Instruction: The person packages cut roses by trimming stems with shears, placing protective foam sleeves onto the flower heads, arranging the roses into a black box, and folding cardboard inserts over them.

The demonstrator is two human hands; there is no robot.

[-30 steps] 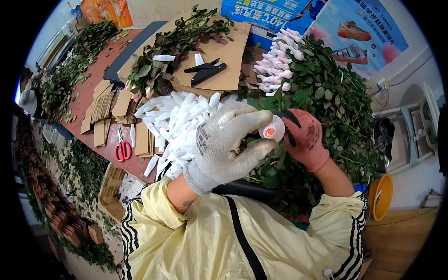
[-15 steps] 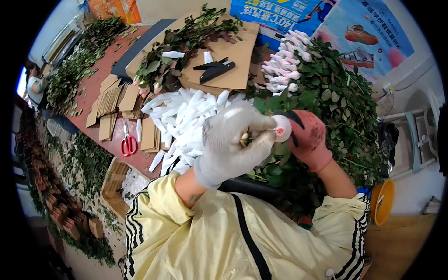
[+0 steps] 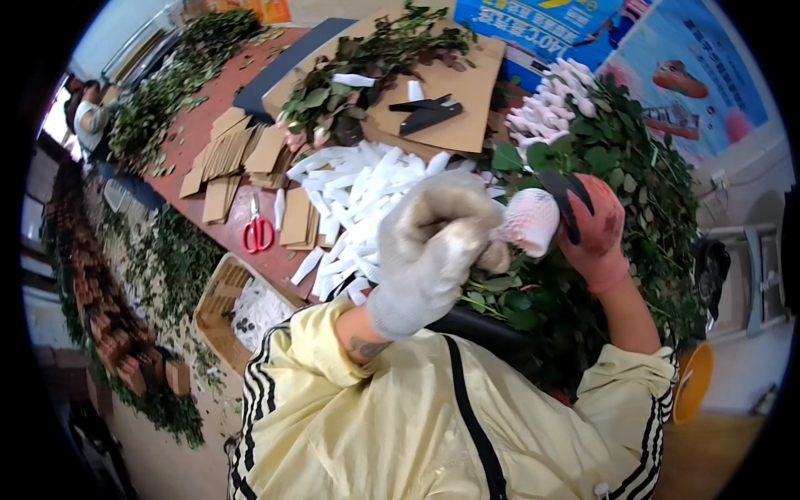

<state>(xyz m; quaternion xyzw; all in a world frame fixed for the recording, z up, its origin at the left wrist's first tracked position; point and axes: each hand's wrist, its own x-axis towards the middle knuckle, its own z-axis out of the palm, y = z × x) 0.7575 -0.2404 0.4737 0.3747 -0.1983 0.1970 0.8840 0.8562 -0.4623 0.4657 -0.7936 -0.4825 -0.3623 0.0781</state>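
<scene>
My left hand [image 3: 437, 254], in a whitish knit glove, is closed, with its curled fingers at the narrow end of a white-and-pink foam net sleeve [image 3: 532, 222]. The sleeve's wide end tilts down and to the right. At that side, my right hand [image 3: 593, 227], in a pink glove with black fingertips, grips the sleeve's edge. What sits inside the sleeve is hidden. Just beyond both hands lies a heap of white foam net sleeves [image 3: 354, 196]. Green rose leaves [image 3: 521, 308] spread below and around the right hand.
Sleeved roses [image 3: 550, 104] lie at the back right. Cardboard pieces [image 3: 229, 158], red-handled scissors [image 3: 257, 229] and a black stapler [image 3: 429, 112] are on the red table [image 3: 179, 158]. A wicker basket [image 3: 218, 304] stands at the left, a yellow bucket [image 3: 693, 382] at the right. Another person [image 3: 90, 121] is far left.
The sleeve has turned from end-on to side-on. My right hand has moved right, and my left hand has rotated so its curled fingers point upward. The whole view has shifted slightly.
</scene>
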